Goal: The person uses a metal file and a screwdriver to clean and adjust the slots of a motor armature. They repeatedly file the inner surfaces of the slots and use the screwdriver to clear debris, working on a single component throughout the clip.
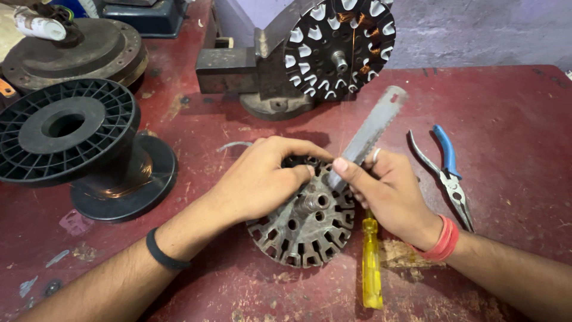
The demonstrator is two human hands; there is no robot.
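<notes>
A round slotted metal stator core [307,229] lies flat on the red workbench [506,113] in front of me. My left hand [262,179] rests on its upper left rim, fingers curled over the slots. My right hand [387,191] grips a flat grey metal blade [372,131] with a toothed edge, its lower end pressed into the core's top rim. The blade slants up to the right. A black band sits on my left wrist, red bands on my right.
A yellow-handled screwdriver [371,262] lies beside the core. Blue-handled pliers [450,173] rest to the right. A black plastic spool [77,143] with copper wire stands left. A second stator with copper winding [339,45] is mounted on a grey stand behind.
</notes>
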